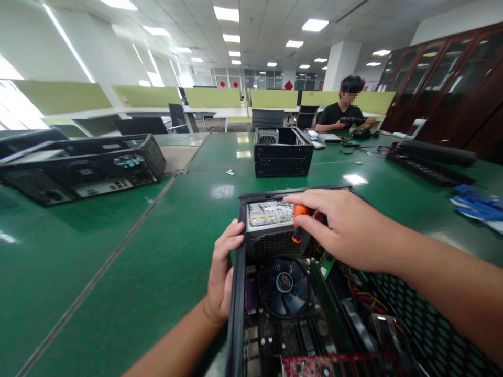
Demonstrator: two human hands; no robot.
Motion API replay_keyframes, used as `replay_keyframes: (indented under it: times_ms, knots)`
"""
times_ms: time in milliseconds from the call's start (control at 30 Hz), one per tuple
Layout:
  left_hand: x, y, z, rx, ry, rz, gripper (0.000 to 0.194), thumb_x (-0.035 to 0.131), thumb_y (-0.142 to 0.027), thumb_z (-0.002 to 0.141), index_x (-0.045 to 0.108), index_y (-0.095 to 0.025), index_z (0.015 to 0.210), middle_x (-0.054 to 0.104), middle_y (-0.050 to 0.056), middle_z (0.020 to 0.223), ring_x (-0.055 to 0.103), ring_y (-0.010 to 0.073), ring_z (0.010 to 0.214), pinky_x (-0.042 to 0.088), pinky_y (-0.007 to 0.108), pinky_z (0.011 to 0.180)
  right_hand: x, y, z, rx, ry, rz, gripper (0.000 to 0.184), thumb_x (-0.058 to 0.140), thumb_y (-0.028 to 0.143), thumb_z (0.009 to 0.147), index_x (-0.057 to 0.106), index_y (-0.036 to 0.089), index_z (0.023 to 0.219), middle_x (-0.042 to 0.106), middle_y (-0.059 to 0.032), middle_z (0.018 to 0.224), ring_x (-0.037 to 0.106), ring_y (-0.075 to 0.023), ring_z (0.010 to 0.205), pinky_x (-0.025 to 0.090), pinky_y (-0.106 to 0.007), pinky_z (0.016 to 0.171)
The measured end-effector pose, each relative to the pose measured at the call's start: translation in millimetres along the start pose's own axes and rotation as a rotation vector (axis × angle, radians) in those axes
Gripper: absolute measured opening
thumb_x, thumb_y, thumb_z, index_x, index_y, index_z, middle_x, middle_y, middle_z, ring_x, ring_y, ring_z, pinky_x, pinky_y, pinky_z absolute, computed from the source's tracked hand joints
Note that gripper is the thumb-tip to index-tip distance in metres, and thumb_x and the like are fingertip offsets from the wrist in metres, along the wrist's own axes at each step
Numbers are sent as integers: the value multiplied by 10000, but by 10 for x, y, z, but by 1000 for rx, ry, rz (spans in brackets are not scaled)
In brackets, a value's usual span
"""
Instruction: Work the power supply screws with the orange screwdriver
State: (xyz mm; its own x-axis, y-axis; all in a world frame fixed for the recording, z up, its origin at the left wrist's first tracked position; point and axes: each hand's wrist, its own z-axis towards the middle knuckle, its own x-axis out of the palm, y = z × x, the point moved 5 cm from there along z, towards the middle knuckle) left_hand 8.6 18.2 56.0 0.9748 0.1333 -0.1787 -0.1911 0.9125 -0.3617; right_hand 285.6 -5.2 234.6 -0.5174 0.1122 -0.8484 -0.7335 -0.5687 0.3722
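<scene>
An open black computer case (238,293) lies on the green table (118,262) right in front of me. Inside it are a grey power supply (271,220), a round cooler fan (285,287), a motherboard and a red card (334,364). My left hand (222,272) grips the case's left wall, fingers curled over its edge. My right hand (346,228) is closed on an orange-handled screwdriver (298,222), held upright beside the power supply.
A second open black case (283,152) stands further back in the middle. A dismantled case (82,170) lies at the left. Black panels (432,162) and blue gloves (477,204) are at the right. A person in black sits at the far end (346,112).
</scene>
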Motion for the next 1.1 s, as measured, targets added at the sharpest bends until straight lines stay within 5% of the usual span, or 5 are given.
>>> replay_keyframes:
  times_ms: [133,267,333,533,1100]
  knots:
    - [14,-42,42,22,10,-9,500,704,-316,1294,732,-325,1793,814,80,1840,696,259,1840,580,441,1539,-12,-68,-18,15,17,34,561,614,186,1218,834,135,1732,892,-199,1733,882,-385,1581,698,-569,1351]
    - [24,-71,69,40,20,-25,516,708,-311,1297,716,-308,1813,797,94,1858,685,249,1850,558,400,1550,-34,-23,10,48,-29,47,260,792,204,1144,967,174,1333,1018,-117,1125,982,-338,1038,763,-457,973]
    - [27,-66,64,36,16,-21,513,707,-314,1302,715,-313,1814,804,99,1846,698,255,1839,570,411,1543,-47,76,11,-19,-119,46,185,821,190,1126,974,172,1228,999,-99,1035,967,-313,955,751,-424,926]
    - [38,-41,26,26,14,-23,517,709,-371,1309,704,-315,1823,801,128,1838,701,311,1841,591,500,1544,75,335,-50,-262,-196,123,447,609,133,1248,928,43,1549,985,-215,1516,975,-319,1374,766,-421,1227]
    - [39,-54,16,25,-3,19,511,687,-381,1312,704,-343,1821,822,113,1814,733,323,1805,652,564,1481,226,306,-2,-250,-112,176,423,624,167,1284,932,131,1571,969,-191,1573,940,-334,1486,752,-480,1318]
